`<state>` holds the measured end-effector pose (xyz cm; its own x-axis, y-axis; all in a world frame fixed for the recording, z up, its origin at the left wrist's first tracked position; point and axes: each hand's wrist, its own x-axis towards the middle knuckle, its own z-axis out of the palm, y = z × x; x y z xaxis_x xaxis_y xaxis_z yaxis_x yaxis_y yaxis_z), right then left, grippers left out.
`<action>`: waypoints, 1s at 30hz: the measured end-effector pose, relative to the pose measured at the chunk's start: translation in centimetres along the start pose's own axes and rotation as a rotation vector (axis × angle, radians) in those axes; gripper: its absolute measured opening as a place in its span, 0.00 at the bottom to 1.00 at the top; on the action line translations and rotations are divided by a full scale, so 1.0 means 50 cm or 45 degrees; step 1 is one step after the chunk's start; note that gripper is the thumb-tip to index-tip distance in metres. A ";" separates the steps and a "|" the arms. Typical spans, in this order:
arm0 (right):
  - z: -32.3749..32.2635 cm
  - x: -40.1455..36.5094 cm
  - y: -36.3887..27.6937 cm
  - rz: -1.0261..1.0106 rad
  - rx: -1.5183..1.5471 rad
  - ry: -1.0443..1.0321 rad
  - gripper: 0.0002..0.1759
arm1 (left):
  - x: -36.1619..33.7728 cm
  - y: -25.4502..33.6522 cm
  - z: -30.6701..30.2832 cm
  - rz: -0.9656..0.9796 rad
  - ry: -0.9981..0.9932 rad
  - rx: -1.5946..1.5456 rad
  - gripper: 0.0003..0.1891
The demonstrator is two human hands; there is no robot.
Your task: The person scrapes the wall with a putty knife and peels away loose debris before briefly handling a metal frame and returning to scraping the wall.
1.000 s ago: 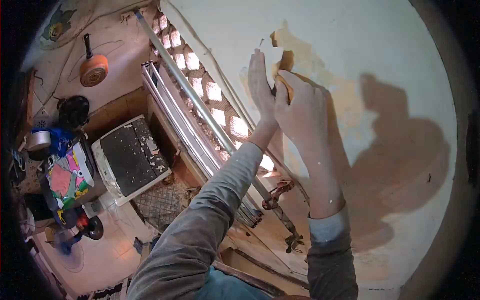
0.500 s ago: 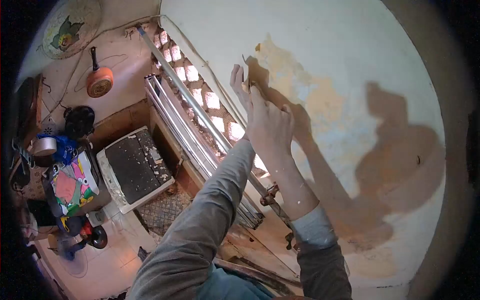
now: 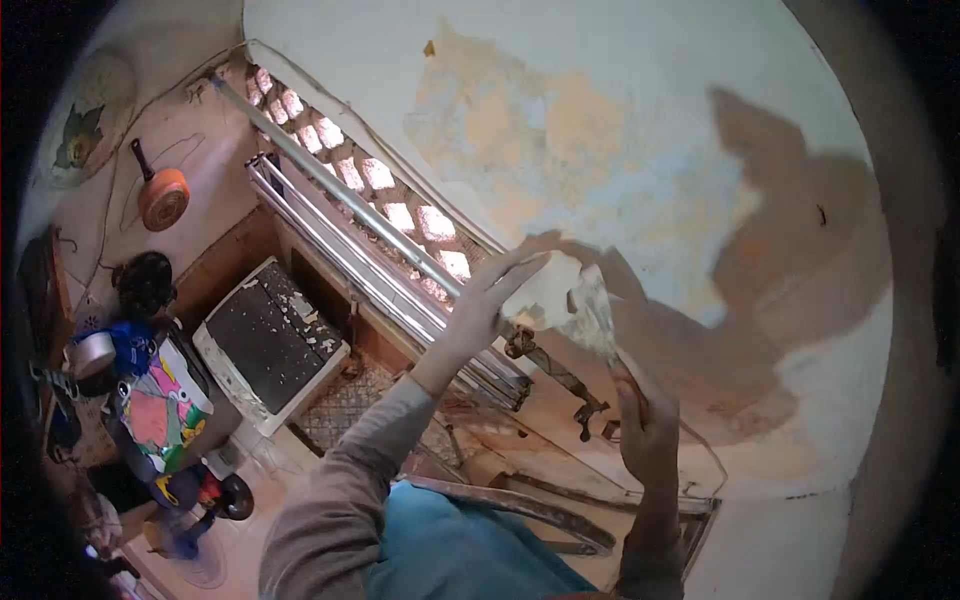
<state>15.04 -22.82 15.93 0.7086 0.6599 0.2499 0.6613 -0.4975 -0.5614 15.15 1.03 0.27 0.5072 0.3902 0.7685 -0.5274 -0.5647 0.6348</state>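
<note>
My left hand (image 3: 485, 305) is closed around a pale, whitish piece (image 3: 543, 288), its fingers curled over the top edge; I cannot make out what kind of thing it is. Upright in my right hand (image 3: 652, 425) is a putty knife (image 3: 597, 312), with its brown handle in my fist. The blade looks smeared with something whitish and is against or just beside the pale piece. Behind both hands is a white wall (image 3: 610, 60) with a large patch (image 3: 540, 130) of worn, yellowish and bluish paint.
A metal pole (image 3: 340, 185) runs along the perforated brick opening. Below it are stacked metal rods (image 3: 330, 245). A flake-covered dark panel in a white frame (image 3: 275, 345) lies at left. An orange pan (image 3: 163, 198) hangs on the far wall. A tap (image 3: 588, 408) and pipe are below my hands.
Both hands have come down from the worn wall patch and moved apart. The pale piece and the putty knife now show clearly between them. My view has shifted to the right.
</note>
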 end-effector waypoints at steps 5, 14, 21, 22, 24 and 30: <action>-0.003 -0.238 0.118 0.473 0.245 0.305 0.23 | -0.204 -0.030 0.011 -0.625 0.159 -0.327 0.17; 0.027 -0.377 0.174 0.741 0.266 0.699 0.23 | -0.271 -0.007 -0.069 -1.351 0.785 -1.317 0.26; 0.043 -0.329 0.139 0.497 -0.230 0.551 0.22 | -0.386 -0.042 -0.167 -1.460 1.231 -1.062 0.20; 0.043 -0.330 0.136 0.416 -0.369 0.539 0.21 | -0.391 -0.026 -0.179 -1.446 1.268 -0.957 0.19; 0.042 -0.330 0.141 0.393 -0.372 0.499 0.22 | -0.481 -0.054 -0.224 -1.419 1.064 -0.857 0.23; 0.037 -0.329 0.148 0.405 -0.418 0.367 0.23 | -0.593 -0.002 -0.331 -2.175 1.091 -0.844 0.72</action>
<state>7.81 -36.34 6.21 0.8946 0.2897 0.3404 0.4127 -0.8277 -0.3803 -11.12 1.55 -21.23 0.3736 0.4196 -0.8272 -0.1731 0.9077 0.3823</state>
